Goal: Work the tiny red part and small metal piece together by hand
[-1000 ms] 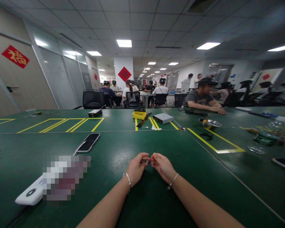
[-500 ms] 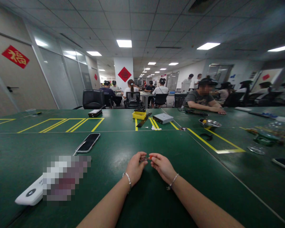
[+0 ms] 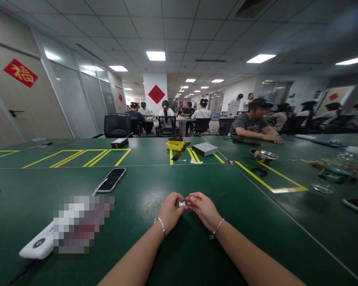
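Observation:
Above the green table (image 3: 137, 238), my two hands meet near the middle of the view. My left hand (image 3: 169, 208) is closed, pinching a small shiny metal piece (image 3: 182, 204) between thumb and fingers; its kind is too small to make out. Close beside it, my right hand (image 3: 205, 208) is also closed, its fingertips on a small orange piece (image 3: 191, 197). Most of that orange piece is hidden by the fingers. Whether the two pieces touch, I cannot tell.
A phone (image 3: 111, 180) with a cable lies left of my hands, beyond a partly blurred white device (image 3: 37, 242). Farther back are a yellow tray (image 3: 175, 146), a grey box (image 3: 205, 149) and a metal bowl (image 3: 268, 156). A person (image 3: 253, 123) sits at the far right side.
The metal piece in my left hand has turned and shows a brighter face. The orange piece is now more covered by my right fingers. My arms stay almost in place.

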{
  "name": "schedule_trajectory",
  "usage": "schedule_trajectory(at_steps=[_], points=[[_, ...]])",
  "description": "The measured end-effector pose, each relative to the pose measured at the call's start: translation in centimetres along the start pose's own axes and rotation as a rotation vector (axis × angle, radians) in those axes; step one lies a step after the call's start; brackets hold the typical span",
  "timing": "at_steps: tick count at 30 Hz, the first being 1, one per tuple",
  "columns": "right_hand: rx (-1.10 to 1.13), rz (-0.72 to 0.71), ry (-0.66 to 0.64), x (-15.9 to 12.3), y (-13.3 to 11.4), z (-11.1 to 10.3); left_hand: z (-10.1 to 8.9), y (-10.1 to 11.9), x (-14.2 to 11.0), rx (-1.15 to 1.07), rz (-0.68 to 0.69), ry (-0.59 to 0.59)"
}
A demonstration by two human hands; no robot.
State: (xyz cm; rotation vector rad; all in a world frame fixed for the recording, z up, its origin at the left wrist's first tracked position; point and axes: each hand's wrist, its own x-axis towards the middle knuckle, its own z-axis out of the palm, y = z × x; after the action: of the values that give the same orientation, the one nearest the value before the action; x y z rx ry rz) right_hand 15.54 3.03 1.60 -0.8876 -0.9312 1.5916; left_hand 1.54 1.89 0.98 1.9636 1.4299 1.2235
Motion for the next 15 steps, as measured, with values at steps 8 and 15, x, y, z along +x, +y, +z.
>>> schedule_trajectory(at_steps=[8,15], points=[[-0.013,-0.005,-0.026,-0.01,-0.13,-0.15,0.06,-0.07,0.08,0.036,0.005,-0.031],[0.003,0.032,-0.052,0.36,0.04,-0.47,-0.1,-0.14,0.14,-0.027,0.024,-0.05]])
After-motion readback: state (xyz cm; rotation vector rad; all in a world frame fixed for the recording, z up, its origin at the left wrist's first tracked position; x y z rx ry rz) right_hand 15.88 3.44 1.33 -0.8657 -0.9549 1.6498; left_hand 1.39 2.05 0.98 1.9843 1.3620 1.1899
